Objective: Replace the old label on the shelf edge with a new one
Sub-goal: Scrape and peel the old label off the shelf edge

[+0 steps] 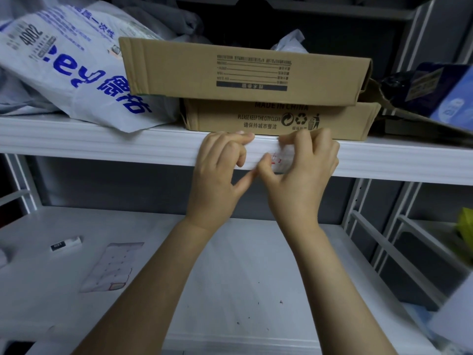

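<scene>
Here, right fingers (303, 140) pinching label (283, 157), left fingers (230, 140) pressing shelf edge (128, 149), boxes (245, 73) stacked above

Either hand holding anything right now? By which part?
Right hand pinches the label on the shelf edge between thumb and fingertips, at its left and top edges. Left hand only rests on the shelf edge, holding nothing.

White metal shelving (358, 201); dim grey back panel (115, 185)
</scene>
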